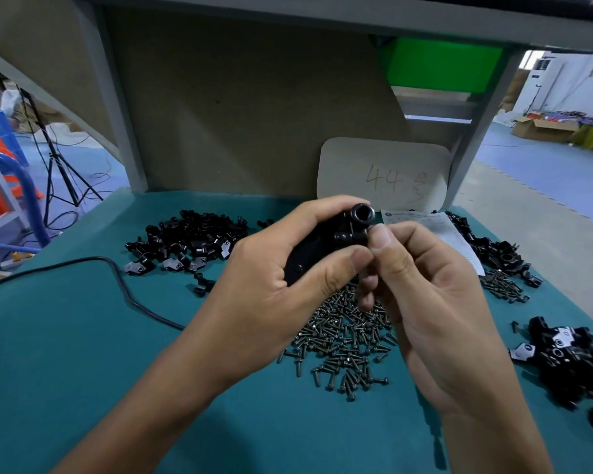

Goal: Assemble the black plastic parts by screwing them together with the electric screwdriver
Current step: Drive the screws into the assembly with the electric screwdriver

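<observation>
Both hands: centre frame, raised over the teal table point(83, 354).
Left hand point(271, 282): fingers and thumb wrapped round the black plastic part point(339, 239), ring end up.
Right hand point(435, 302): thumb and forefinger pinch the part's right edge; anything between the tips is hidden.
Screws point(346, 340): loose pile under the hands.
Spare parts point(189, 239): heap centre left.

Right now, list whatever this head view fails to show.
All head view.
Whether the right hand pinches a screw at the black part: its fingertips cover the spot.
The part's lower body: wrapped by the left hand.
Electric screwdriver: unseen; the black cable runs off the left edge.
Paper slip print: too small.
</observation>
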